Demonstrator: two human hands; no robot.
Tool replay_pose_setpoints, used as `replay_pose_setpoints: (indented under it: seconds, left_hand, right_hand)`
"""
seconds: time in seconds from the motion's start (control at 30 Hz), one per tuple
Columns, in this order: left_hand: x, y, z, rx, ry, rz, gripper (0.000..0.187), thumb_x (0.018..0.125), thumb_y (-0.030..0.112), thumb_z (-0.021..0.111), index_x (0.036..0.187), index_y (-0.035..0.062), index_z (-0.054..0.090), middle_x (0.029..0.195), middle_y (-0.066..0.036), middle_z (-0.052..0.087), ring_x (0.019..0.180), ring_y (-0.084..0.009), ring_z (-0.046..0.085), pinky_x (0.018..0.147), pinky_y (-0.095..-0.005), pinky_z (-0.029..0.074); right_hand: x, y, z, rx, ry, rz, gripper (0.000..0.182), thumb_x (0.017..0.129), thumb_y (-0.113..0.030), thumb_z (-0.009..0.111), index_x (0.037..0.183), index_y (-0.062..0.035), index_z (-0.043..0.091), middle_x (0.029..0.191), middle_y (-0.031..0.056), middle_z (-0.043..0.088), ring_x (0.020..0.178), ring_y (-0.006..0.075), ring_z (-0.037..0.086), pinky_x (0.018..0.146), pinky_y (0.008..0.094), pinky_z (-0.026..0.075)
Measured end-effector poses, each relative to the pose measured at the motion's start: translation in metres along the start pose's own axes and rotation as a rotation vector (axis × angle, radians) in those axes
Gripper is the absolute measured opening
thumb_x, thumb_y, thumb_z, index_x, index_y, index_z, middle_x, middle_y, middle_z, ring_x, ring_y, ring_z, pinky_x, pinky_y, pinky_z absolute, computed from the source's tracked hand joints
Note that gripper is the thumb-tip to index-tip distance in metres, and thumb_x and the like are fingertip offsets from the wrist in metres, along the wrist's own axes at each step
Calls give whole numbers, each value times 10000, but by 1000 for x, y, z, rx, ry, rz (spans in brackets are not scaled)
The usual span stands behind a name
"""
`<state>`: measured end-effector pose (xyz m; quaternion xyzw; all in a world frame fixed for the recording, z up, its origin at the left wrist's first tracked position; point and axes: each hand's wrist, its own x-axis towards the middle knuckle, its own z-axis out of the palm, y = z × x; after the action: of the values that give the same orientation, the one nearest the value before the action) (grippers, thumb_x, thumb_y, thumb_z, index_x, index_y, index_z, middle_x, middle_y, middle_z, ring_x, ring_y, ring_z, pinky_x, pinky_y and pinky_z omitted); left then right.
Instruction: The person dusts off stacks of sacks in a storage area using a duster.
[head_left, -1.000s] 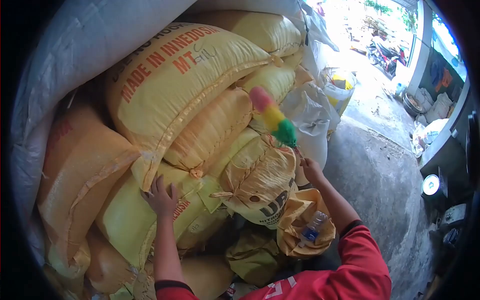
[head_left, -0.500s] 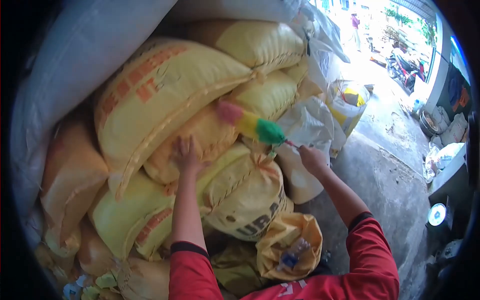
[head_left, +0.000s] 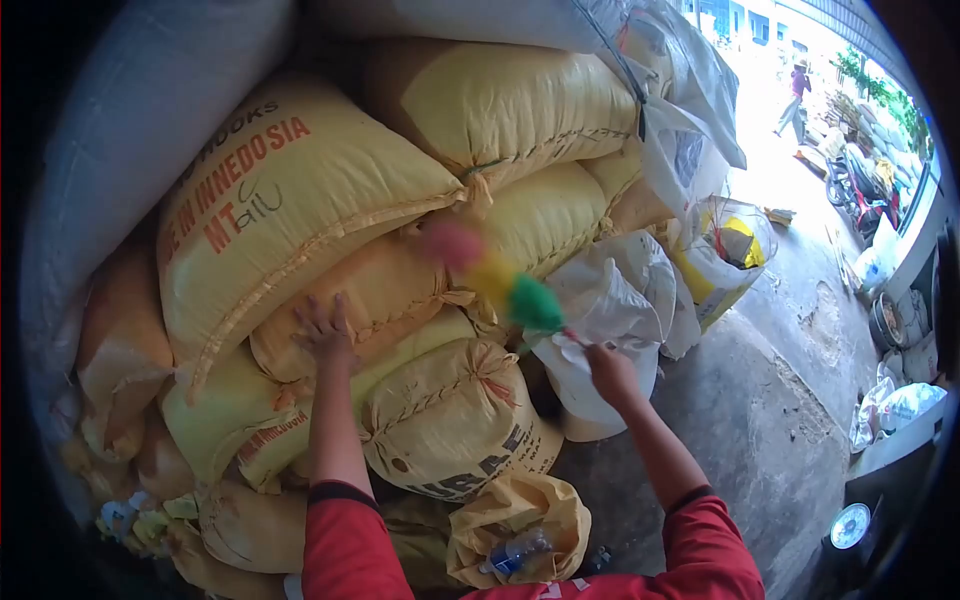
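My left hand [head_left: 326,330] lies with fingers spread on an orange-tan sack [head_left: 385,280] in the middle of the stack. In my right hand [head_left: 612,373] is the thin handle of a feather duster [head_left: 537,303] coloured pink, yellow and green. Its pink tip is blurred by motion and reaches toward the sacks. Above my left hand bulges a large cream sack [head_left: 300,200] with red print. A stitched sack with dark lettering [head_left: 455,415] stands below the duster, and a crumpled white sack [head_left: 600,290] sits behind the handle.
An open tan bag [head_left: 470,540] near my body holds a plastic bottle [head_left: 518,550]. Concrete floor [head_left: 740,400] runs along the right, with a round dial [head_left: 850,526] at its edge. A white and yellow container [head_left: 715,270] stands beyond; a person [head_left: 797,95] is outside.
The view has shifted, so the stack appears further left and the doorway further right. The duster still sweeps by the sacks, its tip blurred. My left hand stays on the orange-tan sack.
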<state>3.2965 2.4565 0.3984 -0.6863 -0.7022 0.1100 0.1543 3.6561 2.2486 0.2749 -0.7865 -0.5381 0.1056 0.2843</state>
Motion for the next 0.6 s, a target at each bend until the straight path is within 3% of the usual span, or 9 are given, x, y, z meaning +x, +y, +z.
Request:
replay_pose_setpoints:
  seconds: [0.1, 0.23, 0.3, 0.37, 0.43, 0.47, 0.53, 0.6]
  left_hand:
    - [7, 0, 10, -22, 42, -16, 1185, 586, 367, 755, 1357, 265, -140, 1401, -168, -202, 1280, -423, -135, 959, -646, 113]
    - [7, 1, 14, -64, 102, 32, 1161, 601, 368, 741, 1360, 264, -131, 1403, -167, -196, 1286, -417, -120, 959, -642, 120]
    - [6, 3, 5, -33, 20, -42, 1125, 621, 366, 726, 1364, 276, -115, 1408, -160, -185, 1286, -423, -109, 959, -638, 124]
    - [2, 3, -4, -29, 4, -32, 1105, 631, 373, 715, 1365, 283, -106, 1409, -158, -186, 1285, -425, -112, 954, -643, 123]
    - [3, 3, -2, -15, -15, -25, 1085, 642, 379, 704, 1366, 290, -98, 1409, -156, -187, 1284, -426, -115, 950, -648, 123]
    - [4, 2, 2, -41, 29, -12, 1046, 664, 384, 684, 1369, 293, -84, 1412, -154, -177, 1283, -428, -117, 944, -656, 117]
    - [11, -2, 20, -75, 66, -20, 1008, 686, 389, 663, 1371, 296, -71, 1415, -153, -168, 1282, -430, -119, 938, -664, 112]
    - [25, -5, 45, -107, 256, 8, 928, 733, 393, 611, 1376, 291, -50, 1420, -146, -157, 1282, -431, -117, 933, -675, 92]
  right_hand:
    - [32, -27, -3, -16, -5, 44, 232, 859, -240, 395, 852, -47, 523, 752, 211, 585, 730, 399, 566, 639, 496, 429]
    - [53, 0, -19, 25, 138, 153, 249, 864, -245, 385, 854, -39, 524, 760, 221, 585, 747, 405, 563, 664, 490, 428]
    - [46, 25, -9, 91, 197, 208, 291, 868, -263, 384, 843, -27, 551, 775, 230, 586, 775, 413, 556, 695, 476, 422]
    - [38, 96, 30, 312, 336, 316, 331, 861, -278, 428, 791, 3, 588, 733, 203, 598, 706, 384, 575, 653, 435, 439]
    - [15, 142, 49, 334, 267, 673, 350, 863, -267, 439, 739, 25, 587, 743, 179, 606, 743, 355, 582, 677, 399, 436]
    - [2, 133, 44, 326, 272, 675, 350, 863, -267, 439, 739, 25, 587, 743, 179, 606, 743, 355, 582, 677, 399, 436]
    - [-22, 92, 28, 232, 331, 476, 317, 866, -253, 437, 784, 14, 587, 765, 200, 599, 759, 374, 570, 670, 397, 434]
    - [-36, 49, 32, 232, 268, 347, 297, 868, -248, 435, 813, 4, 583, 769, 210, 594, 758, 387, 563, 665, 409, 432]
